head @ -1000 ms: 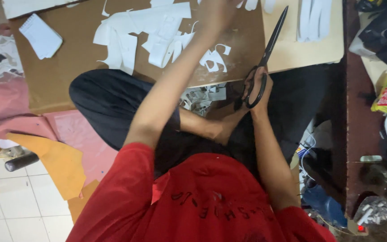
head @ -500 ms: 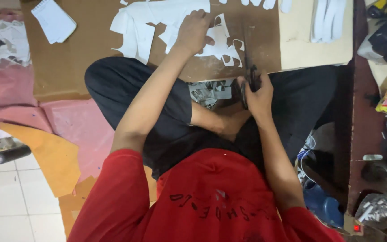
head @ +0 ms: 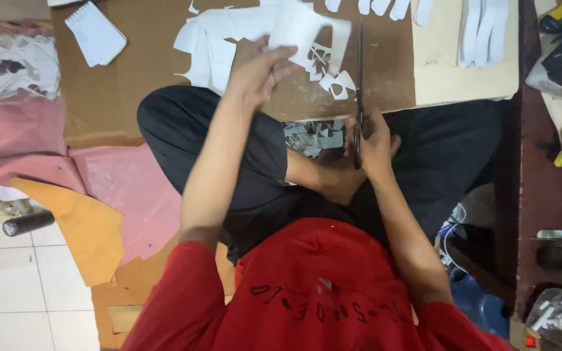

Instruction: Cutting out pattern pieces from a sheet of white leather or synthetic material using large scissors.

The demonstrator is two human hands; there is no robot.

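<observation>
- my left hand (head: 255, 68) is raised over the flat brown cardboard sheet (head: 131, 84), its fingers (head: 280, 60) pinching the edge of a white paper sheet with cut-out shapes (head: 300, 26).
- that paper is lifted at the top middle of my view, above the cardboard, with more loose white paper offcuts (head: 213, 45) lying just beside it.
- my right hand (head: 373, 140) sits near the cardboard's lower edge, fingers curled tight around the dark handles of long black scissors (head: 359, 71).
- the scissor blades look pressed together and point straight up along the cardboard, just right of the held paper; i cannot tell if they touch it.
- small white paper scraps (head: 313, 133) lie on my black trousers (head: 183, 123) between both hands.
- a small white spiral notepad (head: 95, 32) lies at the cardboard's upper left, well apart.
- a pale beige board (head: 450, 78) carries white paper strips (head: 482, 32) at upper right.
</observation>
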